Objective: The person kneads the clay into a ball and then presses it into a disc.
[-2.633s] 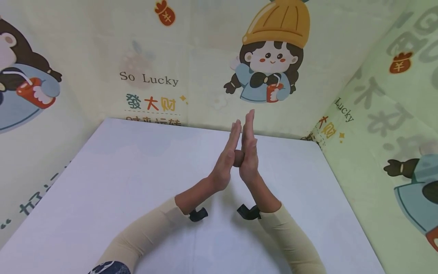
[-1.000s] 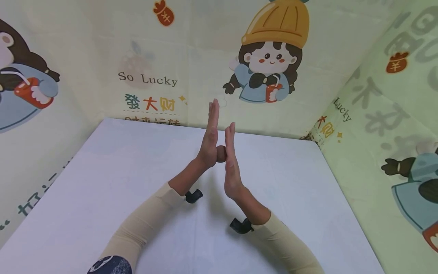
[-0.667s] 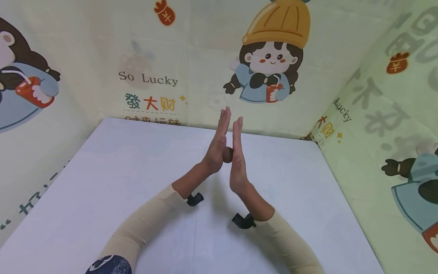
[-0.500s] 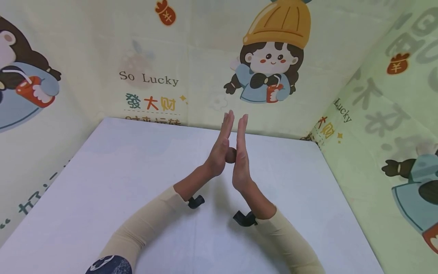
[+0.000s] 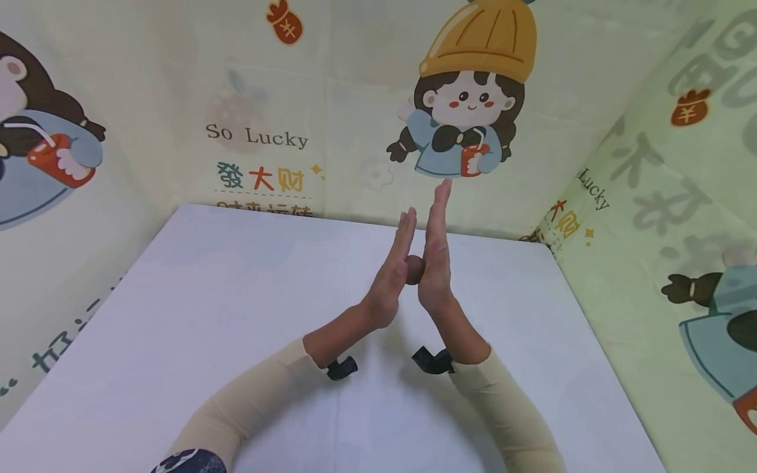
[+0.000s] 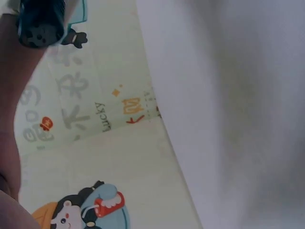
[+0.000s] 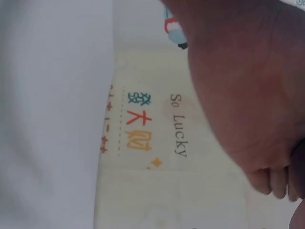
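A small brown ball (image 5: 415,269), smooth and clay-like, sits between the two palms above the white table. My left hand (image 5: 387,282) presses it from the left, fingers straight and pointing forward. Against its other side lies the palm of my right hand (image 5: 435,263), whose straight fingertips reach farther forward than the left ones. In the right wrist view, a palm (image 7: 243,81) fills the right side, with a dark part of the ball (image 7: 299,164) at the edge. The left wrist view catches only skin along its left edge; the ball cannot be made out there.
The white tabletop (image 5: 236,289) spreads under both arms. Cream cloth walls (image 5: 355,79) with cartoon prints and lettering stand behind it and on both sides. Black wrist cameras (image 5: 342,368) stick out inward below the wrists.
Over the last second the left hand has slid back toward the body while the right hand slid forward along it. The ball has shifted to the right, still between the palms.
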The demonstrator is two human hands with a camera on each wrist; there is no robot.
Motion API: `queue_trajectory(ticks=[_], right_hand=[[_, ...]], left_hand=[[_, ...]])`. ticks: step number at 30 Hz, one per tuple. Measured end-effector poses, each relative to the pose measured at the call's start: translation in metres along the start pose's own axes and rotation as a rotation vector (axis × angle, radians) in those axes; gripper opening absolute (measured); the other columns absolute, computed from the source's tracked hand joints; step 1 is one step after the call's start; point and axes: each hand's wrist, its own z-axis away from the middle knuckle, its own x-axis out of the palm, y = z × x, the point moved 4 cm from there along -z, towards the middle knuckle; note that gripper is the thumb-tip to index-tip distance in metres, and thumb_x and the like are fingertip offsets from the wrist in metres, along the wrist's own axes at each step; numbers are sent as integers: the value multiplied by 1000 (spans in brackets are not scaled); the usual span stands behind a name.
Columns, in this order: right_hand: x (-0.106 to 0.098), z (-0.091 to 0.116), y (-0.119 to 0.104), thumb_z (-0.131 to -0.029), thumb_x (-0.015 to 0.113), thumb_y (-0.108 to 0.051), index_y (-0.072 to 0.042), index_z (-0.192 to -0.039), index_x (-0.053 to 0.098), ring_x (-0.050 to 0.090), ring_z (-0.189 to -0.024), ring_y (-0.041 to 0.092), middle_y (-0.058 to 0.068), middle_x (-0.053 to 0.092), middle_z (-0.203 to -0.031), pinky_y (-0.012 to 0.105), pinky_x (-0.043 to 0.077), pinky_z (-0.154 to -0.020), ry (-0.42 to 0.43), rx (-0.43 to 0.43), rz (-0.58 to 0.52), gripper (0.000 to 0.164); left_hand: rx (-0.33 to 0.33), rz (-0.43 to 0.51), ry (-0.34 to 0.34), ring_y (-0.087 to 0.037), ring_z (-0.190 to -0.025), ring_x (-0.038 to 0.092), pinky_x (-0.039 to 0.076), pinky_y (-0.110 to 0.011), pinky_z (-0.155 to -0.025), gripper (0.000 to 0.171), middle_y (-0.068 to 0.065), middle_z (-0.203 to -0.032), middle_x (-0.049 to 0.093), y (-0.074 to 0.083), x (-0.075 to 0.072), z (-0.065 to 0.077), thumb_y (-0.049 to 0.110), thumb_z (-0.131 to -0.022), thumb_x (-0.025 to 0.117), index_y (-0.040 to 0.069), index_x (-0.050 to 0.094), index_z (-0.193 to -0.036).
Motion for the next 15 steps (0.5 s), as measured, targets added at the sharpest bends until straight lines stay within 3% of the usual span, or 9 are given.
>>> queue_trajectory(ticks=[4, 8, 15], right_hand=[[-3, -1, 4, -110, 21, -57, 5, -164, -7, -10, -161, 24, 13, -12, -175, 45, -6, -126, -16, -4, -24, 87], [-2, 5, 10, -109, 23, -63, 0, -166, -6, -9, -161, 22, 8, -11, -176, 44, -5, -127, -44, 40, -74, 90], [7, 18, 18, -108, 22, -66, 0, -166, -2, -8, -161, 23, 8, -9, -176, 46, -2, -127, -86, 50, -118, 91]], left_hand=[[18, 10, 12, -29, -161, -11, -6, -52, -126, 82, -11, -176, -3, 10, 4, 2, 58, -111, 12, -1, 1, -167], [59, -1, 43, -31, -161, -11, -6, -52, -126, 83, -19, -175, -3, 22, 5, 1, 57, -111, 11, -6, 2, -165], [81, -6, 115, -30, -161, -10, -6, -50, -126, 85, -15, -176, -1, 32, -2, -8, 59, -111, 12, -6, 3, -165]])
